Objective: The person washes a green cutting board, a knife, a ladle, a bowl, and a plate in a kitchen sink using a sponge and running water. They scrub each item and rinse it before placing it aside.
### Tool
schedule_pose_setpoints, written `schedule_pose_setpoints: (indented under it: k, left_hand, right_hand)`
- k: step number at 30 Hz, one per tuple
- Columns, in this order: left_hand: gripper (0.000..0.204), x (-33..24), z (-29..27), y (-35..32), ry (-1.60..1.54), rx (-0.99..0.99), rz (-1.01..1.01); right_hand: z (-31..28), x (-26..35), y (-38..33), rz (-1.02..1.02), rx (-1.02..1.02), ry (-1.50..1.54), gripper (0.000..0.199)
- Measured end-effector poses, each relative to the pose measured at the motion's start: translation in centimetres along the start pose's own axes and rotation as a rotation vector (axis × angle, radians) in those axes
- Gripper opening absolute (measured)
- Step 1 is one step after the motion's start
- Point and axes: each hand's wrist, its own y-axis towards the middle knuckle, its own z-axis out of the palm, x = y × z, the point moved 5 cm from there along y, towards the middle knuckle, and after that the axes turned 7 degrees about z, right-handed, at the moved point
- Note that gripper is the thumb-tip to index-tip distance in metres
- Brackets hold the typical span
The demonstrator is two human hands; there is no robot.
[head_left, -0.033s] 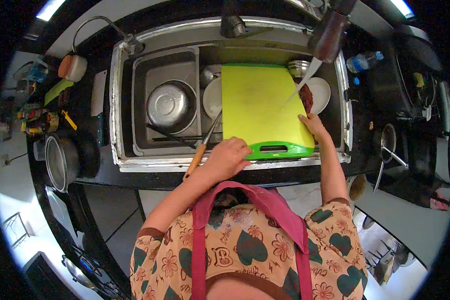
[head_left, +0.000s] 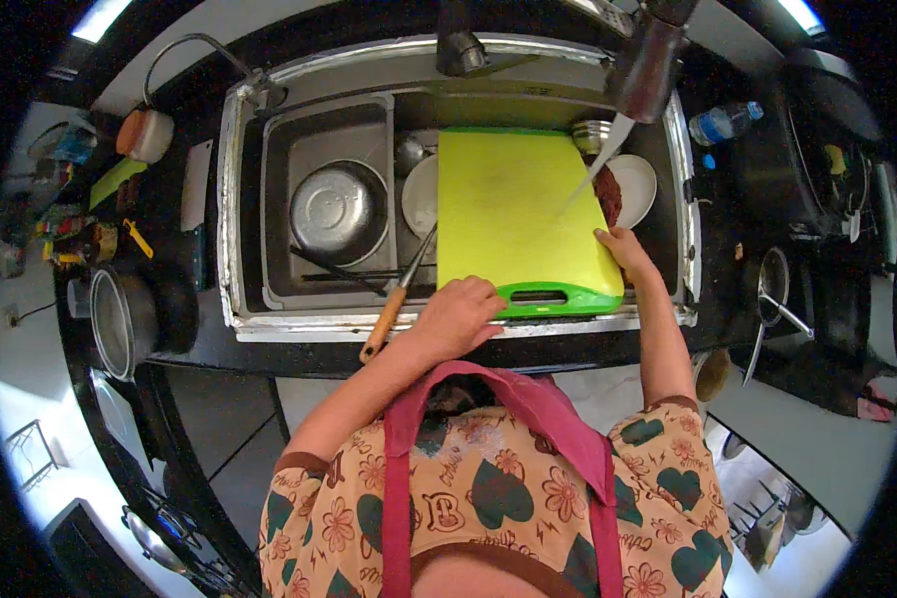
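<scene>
A yellow-green cutting board (head_left: 513, 214) with a green handle edge lies across the right part of a steel sink (head_left: 231, 199). My left hand (head_left: 458, 314) is curled over the board's near-left corner at the sink's front rim. My right hand (head_left: 623, 249) holds the board's right edge. A wooden-handled knife (head_left: 384, 324) leans on the front rim just left of my left hand, its blade pointing into the sink. A thin stream of water (head_left: 593, 169) runs from a tap (head_left: 648, 65) onto the board's far right corner. A dark red lump (head_left: 608, 194) sits beside a white plate (head_left: 640, 184).
A steel bowl (head_left: 339, 209) sits in the left basin, and another white plate (head_left: 421, 194) shows beside the board. On the dark counter stand a steel pot (head_left: 120, 319) at left, an orange-lidded container (head_left: 145, 135) and a plastic bottle (head_left: 723, 125) at right.
</scene>
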Motion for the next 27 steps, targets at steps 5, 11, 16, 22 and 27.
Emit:
schedule_pose_setpoints:
  k: [5,11,16,22,27]
  left_hand:
    - [0.033,-1.7,0.1,3.6,0.229,-0.153,0.062]
    - [0.027,-2.0,-5.4,11.1,0.465,-0.195,0.094]
    - [0.032,-3.2,-7.1,19.1,0.606,-0.193,0.051]
    - [0.022,0.4,-7.4,23.7,0.376,-0.148,-0.168]
    - [0.028,-0.4,-7.4,25.2,0.559,-0.081,-0.233]
  right_hand:
    - [-1.7,2.6,-2.1,-0.032,0.153,0.469,0.029]
    - [-5.1,6.3,-1.9,-0.027,0.399,0.983,0.028]
    - [-5.1,11.5,-3.4,-0.136,0.321,1.353,0.050]
    - [-4.1,14.3,-5.7,-0.267,0.552,1.332,0.048]
    - [-2.5,13.8,-5.9,-0.281,0.537,1.188,0.038]
